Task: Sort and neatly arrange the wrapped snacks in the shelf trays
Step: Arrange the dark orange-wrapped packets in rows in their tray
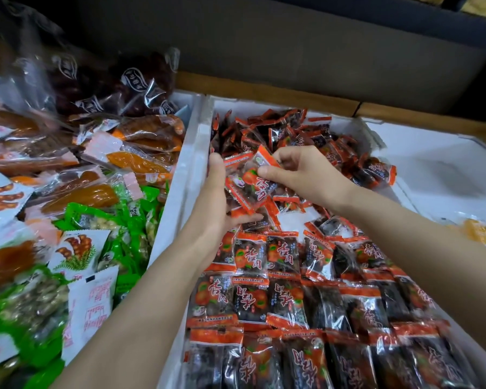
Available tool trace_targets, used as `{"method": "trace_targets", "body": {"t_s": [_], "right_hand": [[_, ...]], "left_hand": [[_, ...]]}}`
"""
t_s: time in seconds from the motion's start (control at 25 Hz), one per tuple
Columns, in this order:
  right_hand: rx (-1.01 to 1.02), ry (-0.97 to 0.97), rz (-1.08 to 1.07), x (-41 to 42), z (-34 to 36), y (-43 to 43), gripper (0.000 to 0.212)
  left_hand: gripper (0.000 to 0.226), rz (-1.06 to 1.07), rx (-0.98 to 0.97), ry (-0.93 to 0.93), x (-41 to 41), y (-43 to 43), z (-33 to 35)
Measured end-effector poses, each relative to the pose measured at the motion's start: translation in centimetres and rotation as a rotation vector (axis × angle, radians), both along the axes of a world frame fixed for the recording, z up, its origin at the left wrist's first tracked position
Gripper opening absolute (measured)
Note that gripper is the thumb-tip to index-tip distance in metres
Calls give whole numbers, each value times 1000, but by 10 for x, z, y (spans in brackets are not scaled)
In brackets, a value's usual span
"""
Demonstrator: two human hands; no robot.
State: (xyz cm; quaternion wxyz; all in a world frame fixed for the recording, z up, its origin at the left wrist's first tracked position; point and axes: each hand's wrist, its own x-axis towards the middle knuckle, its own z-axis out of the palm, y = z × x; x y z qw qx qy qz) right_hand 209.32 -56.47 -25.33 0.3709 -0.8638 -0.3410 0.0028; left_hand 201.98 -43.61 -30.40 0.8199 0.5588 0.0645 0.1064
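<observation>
L hand (216, 197) cups red snack pkts (250, 189), R hand (300, 175) pinches top one, over white tray (192, 147).

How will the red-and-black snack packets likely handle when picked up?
Probably light: the left hand holds a small stack of packets at once. Likely slippery, given the glossy film. The right hand pinches one by its thin, probably floppy edge.

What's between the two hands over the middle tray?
In the head view, a small bunch of red-and-black snack packets: the left hand cups it from the side, the right hand pinches its top packet.
</observation>
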Motion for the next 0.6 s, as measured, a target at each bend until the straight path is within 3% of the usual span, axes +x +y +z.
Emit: {"method": "trace_targets", "body": {"t_s": [0.12, 0.2, 0.24, 0.32, 0.44, 0.48, 0.6], "right_hand": [[75, 67, 57, 1, 0, 3, 24], [194, 50, -48, 6, -10, 4, 15], [172, 25, -167, 13, -20, 2, 21], [-82, 98, -351, 23, -44, -2, 45], [-286, 302, -358, 23, -74, 5, 74], [-266, 291, -349, 22, -79, 10, 67], [-143, 265, -336, 24, -79, 19, 19]], "left_hand": [[34, 119, 163, -90, -3, -1, -2], [31, 230, 181, -131, -2, 1, -4], [31, 257, 191, -135, -3, 2, -4], [31, 257, 221, -150, -3, 0, -4], [32, 252, 248, -169, -2, -3, -5], [32, 265, 259, -164, -1, -2, -6], [36, 315, 308, -136, 1, 0, -9]]}}
